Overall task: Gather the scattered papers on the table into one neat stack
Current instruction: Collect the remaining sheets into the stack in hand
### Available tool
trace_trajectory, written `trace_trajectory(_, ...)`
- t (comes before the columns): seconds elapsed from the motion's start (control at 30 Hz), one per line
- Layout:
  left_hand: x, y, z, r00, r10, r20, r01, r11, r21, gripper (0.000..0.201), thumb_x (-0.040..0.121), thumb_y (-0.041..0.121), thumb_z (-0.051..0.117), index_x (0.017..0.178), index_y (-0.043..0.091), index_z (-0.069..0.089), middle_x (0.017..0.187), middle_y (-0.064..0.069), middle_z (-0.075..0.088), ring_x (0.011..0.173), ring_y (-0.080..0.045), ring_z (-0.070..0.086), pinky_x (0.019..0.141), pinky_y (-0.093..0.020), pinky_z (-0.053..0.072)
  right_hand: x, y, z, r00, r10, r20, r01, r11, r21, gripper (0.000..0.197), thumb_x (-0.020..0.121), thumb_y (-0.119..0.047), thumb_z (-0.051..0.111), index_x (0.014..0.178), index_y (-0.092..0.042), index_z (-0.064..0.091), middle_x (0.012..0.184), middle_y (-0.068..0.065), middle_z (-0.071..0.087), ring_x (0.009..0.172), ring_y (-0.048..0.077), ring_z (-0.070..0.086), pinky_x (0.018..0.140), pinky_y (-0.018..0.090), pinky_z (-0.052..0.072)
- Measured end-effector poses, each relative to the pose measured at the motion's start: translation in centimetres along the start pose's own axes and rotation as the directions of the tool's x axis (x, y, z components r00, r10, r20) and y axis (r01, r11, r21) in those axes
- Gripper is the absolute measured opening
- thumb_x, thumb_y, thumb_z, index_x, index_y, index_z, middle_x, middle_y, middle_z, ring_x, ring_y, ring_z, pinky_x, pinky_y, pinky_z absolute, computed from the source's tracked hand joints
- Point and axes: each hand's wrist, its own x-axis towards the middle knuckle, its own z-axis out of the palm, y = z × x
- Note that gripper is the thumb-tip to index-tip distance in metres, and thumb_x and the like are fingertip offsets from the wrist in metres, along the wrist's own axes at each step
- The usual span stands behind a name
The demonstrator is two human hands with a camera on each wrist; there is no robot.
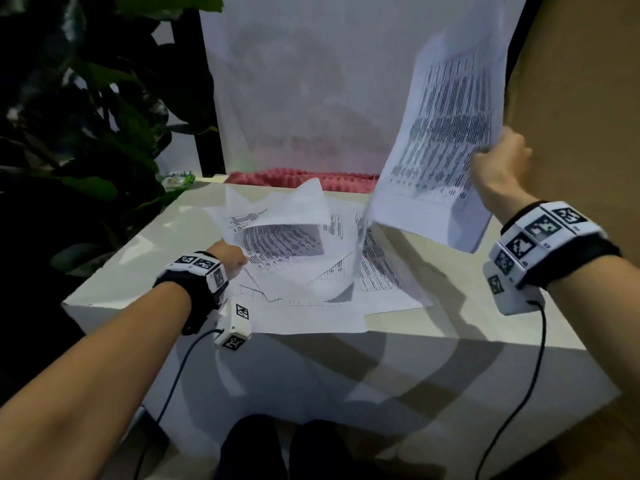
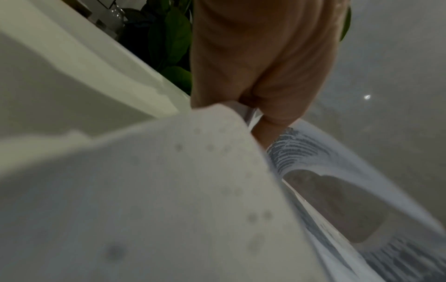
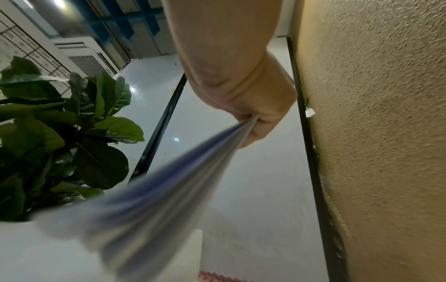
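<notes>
Several printed white sheets (image 1: 304, 278) lie overlapped and askew on the white table (image 1: 450, 306). My right hand (image 1: 498, 157) is raised at the right and pinches a bundle of printed sheets (image 1: 440, 143) by its edge; the bundle (image 3: 149, 192) hangs blurred below the right hand (image 3: 255, 122). At the pile's left edge my left hand (image 1: 232, 254) grips a curled sheet (image 1: 287, 216) that arches up off the pile. In the left wrist view the left hand (image 2: 263, 118) holds the sheet (image 2: 154, 200) with fingers under it.
A large-leafed plant (image 1: 86, 116) stands left of the table. A white panel (image 1: 311, 81) rises behind, with a red cushion (image 1: 301, 176) at its foot. A tan textured wall (image 1: 581, 98) runs close on the right. The table's front edge sits near my knees.
</notes>
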Motion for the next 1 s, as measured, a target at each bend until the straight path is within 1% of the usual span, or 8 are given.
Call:
trace_trajectory(0.17, -0.4, 0.1, 0.8, 0.999, 0.031, -0.016, -0.032, 0.999, -0.029, 0.018, 0.097, 0.011, 0.047, 0.082, 0.001, 0.052, 0.053, -0.009, 0.047, 0.047, -0.018, 0.045, 0.04, -0.011, 0.037, 0.2, -1.3, 1.1, 0.999, -0.041, -0.017, 0.042, 0.993, 0.112, 0.038, 0.084, 0.007, 0.039, 0.117, -0.004, 0.054, 0.091, 0.005, 0.051, 0.092, 0.023, 0.051, 0.084, 0.029, 0.045)
trace_trajectory(0.27, -0.9, -0.2, 0.7, 0.999, 0.007, -0.032, -0.01, 0.995, -0.097, 0.059, 0.087, 0.023, 0.066, 0.128, -0.015, 0.047, 0.112, -0.03, 0.064, 0.102, -0.035, 0.065, 0.088, -0.035, 0.052, -0.4, -1.7, 1.9, 0.999, -0.035, 0.004, 0.034, 0.986, 0.16, 0.039, 0.085, 0.008, 0.038, 0.118, -0.004, 0.054, 0.084, 0.002, 0.052, 0.093, 0.025, 0.053, 0.082, 0.026, 0.041)
trace_trajectory(0.3, -0.7, -0.2, 0.7, 0.999, -0.003, -0.034, 0.0, 0.996, -0.094, 0.069, 0.085, 0.024, 0.068, 0.134, -0.015, 0.04, 0.111, -0.032, 0.063, 0.099, -0.04, 0.064, 0.085, -0.04, 0.052, -0.5, -1.7, 2.2, 0.999, -0.037, 0.003, 0.036, 0.984, 0.177, 0.038, 0.085, 0.007, 0.039, 0.117, -0.005, 0.055, 0.085, 0.002, 0.054, 0.095, 0.027, 0.056, 0.082, 0.026, 0.043)
trace_trajectory(0.47, -1.0, 0.3, 0.6, 0.994, 0.005, -0.109, -0.023, 0.985, -0.168, 0.065, 0.088, 0.023, 0.064, 0.129, -0.021, 0.039, 0.057, -0.015, 0.047, 0.047, -0.025, 0.045, 0.043, -0.029, 0.033, -1.7, -1.8, 3.1, 0.997, -0.022, 0.074, 0.011, 0.988, 0.152, 0.036, 0.087, 0.006, 0.04, 0.117, -0.006, 0.056, 0.094, 0.004, 0.054, 0.098, 0.026, 0.058, 0.085, 0.031, 0.047)
trace_trajectory(0.57, -0.8, 0.3, 0.3, 0.986, 0.038, -0.16, -0.086, 0.946, -0.311, 0.059, 0.091, 0.024, 0.059, 0.13, -0.017, 0.04, 0.1, -0.034, 0.062, 0.086, -0.046, 0.062, 0.073, -0.049, 0.052, -2.4, -1.1, 3.6, 0.993, -0.024, 0.118, 0.015, 0.997, 0.074, 0.029, 0.086, 0.006, 0.04, 0.101, -0.011, 0.059, 0.088, 0.005, 0.054, 0.101, 0.032, 0.06, 0.091, 0.045, 0.05)
trace_trajectory(0.63, -1.1, 0.3, -0.6, 0.972, 0.068, -0.223, -0.153, 0.907, -0.393, 0.048, 0.092, 0.02, 0.057, 0.127, -0.012, 0.046, 0.12, -0.026, 0.059, 0.109, -0.041, 0.057, 0.095, -0.049, 0.045, -2.8, -0.5, 3.8, 0.991, -0.026, 0.131, 0.021, 0.999, 0.035, 0.029, 0.085, 0.005, 0.04, 0.102, -0.007, 0.06, 0.088, 0.006, 0.054, 0.101, 0.035, 0.06, 0.092, 0.049, 0.049)
trace_trajectory(0.7, -1.0, 0.2, -1.6, 0.963, 0.09, -0.256, -0.2, 0.871, -0.448, 0.045, 0.09, 0.021, 0.06, 0.124, -0.006, 0.049, 0.115, -0.012, 0.058, 0.108, -0.028, 0.057, 0.095, -0.04, 0.045, -2.8, 0.0, 3.6, 0.991, -0.019, 0.136, 0.017, 1.0, 0.016, 0.03, 0.086, 0.005, 0.04, 0.107, -0.005, 0.059, 0.089, 0.007, 0.054, 0.1, 0.035, 0.06, 0.087, 0.046, 0.052)
trace_trajectory(1.0, -1.5, 3.0, -4.6, 0.91, 0.205, -0.361, -0.389, 0.723, -0.571, 0.035, 0.093, 0.011, 0.055, 0.124, -0.003, 0.054, 0.113, -0.011, 0.06, 0.095, -0.02, 0.058, 0.083, -0.029, 0.047, -2.8, 0.8, 2.9, 0.987, 0.003, 0.161, 0.0, 1.0, -0.016, 0.033, 0.088, 0.003, 0.04, 0.115, -0.006, 0.058, 0.11, 0.019, 0.063, 0.092, 0.031, 0.056, 0.083, 0.041, 0.051)
